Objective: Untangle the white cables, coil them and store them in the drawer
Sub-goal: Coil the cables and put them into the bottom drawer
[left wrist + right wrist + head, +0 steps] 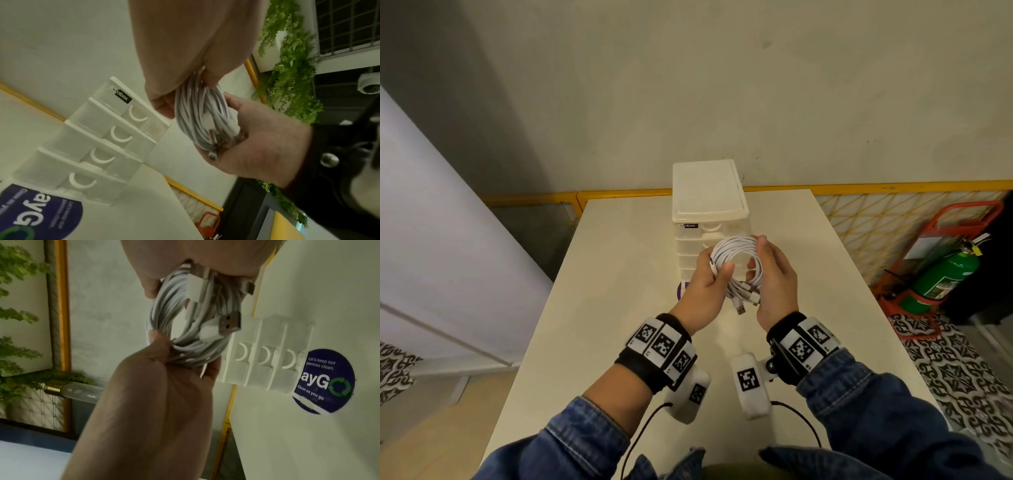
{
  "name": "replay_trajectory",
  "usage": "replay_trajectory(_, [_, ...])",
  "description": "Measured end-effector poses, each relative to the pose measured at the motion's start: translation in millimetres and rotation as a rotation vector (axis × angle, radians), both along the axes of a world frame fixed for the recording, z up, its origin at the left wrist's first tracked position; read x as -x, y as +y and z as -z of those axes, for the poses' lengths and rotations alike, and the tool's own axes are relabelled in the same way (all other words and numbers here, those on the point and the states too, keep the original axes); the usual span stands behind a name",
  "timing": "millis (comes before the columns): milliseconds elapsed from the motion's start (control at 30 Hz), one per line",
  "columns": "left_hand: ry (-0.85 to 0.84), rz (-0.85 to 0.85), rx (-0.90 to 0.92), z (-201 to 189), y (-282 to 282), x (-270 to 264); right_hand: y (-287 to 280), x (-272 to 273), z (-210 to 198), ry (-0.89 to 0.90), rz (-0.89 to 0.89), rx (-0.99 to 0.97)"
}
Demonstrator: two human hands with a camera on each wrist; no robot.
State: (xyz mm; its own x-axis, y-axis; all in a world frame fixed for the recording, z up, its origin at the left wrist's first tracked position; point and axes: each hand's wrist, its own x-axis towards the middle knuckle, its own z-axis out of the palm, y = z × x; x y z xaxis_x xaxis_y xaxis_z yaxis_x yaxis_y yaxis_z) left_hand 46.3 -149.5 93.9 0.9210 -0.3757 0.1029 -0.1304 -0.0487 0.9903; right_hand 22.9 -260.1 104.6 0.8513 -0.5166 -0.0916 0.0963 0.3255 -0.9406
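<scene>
A coil [736, 260] of white cables is held up between both hands, above the table [619, 308] and in front of the drawer unit [709, 212]. The left hand [705, 291] grasps the coil's left side, with the thumb [726, 269] curled over the strands and the fingers wrapped behind them. The right hand [774, 281] grasps the right side, thumb on the near face and fingers curled round the far side. In the left wrist view the coil [197, 116] is seen edge-on, pinched by the left hand [185, 56] at the top and cradled in the right hand [257, 138] below. Several plug ends hang from the lower part of the coil, between the two hands; a USB plug [740, 310] points down toward the table, and in the right wrist view this plug [228, 324] sticks out across the coil [185, 337] held by the left hand [160, 386] and the right hand [195, 256].

Just beyond the hands stands the drawer unit [265, 356], its drawers all closed, with curved handles [121, 134] stacked one above another. A round purple sticker [329, 381] lies on the table beneath the left hand, at the unit's foot. A green extinguisher [941, 277] stands on the floor well to the right of the right hand.
</scene>
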Motion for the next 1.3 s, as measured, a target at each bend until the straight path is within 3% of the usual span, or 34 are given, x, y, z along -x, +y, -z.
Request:
replay_trajectory(100, [-0.051, 0.102, -0.145, 5.8, 12.1, -2.1, 1.9, 1.2, 0.9, 0.017, 0.045, 0.093])
replay_trajectory(267, [0.005, 0.224, -0.380, 7.3, 24.9, 4.2, 4.2, 4.5, 8.5, 0.068, 0.103, 0.129])
replay_trajectory(367, [0.031, 0.241, -0.404, 6.7, 28.3, 4.0, 2.8, 6.6, 14.8, 0.098, 0.103, 0.150])
replay_trajectory(600, [0.146, 0.340, -0.275, -1.8, 18.0, -5.2, -31.0, -17.7, 16.7, 0.085, 0.051, 0.290])
replay_trajectory(700, [0.274, 0.252, -0.198, 5.2, 6.7, -16.9, -59.5, -41.9, 11.8, 0.071, 0.000, 0.507])
replay_trajectory(833, [0.431, -0.001, -0.154, 28.0, -4.2, -45.9, -96.2, -77.5, 3.8, 0.070, -0.110, 0.824])
replay_trajectory(1000, [0.782, -0.276, -0.171, 78.2, -12.5, -86.7, -128.3, -126.7, 1.8, 0.143, -0.312, 1.148])
replay_trajectory(1167, [1.004, -0.264, -0.037, 101.5, -29.5, -112.6, -135.3, -161.5, -2.4, 0.265, -0.528, 1.194])
replay_trajectory(1300, [1.034, -0.355, 0.116, 116.2, -42.3, -125.4, -133.6, -177.2, -6.8, 0.349, -0.649, 1.123])
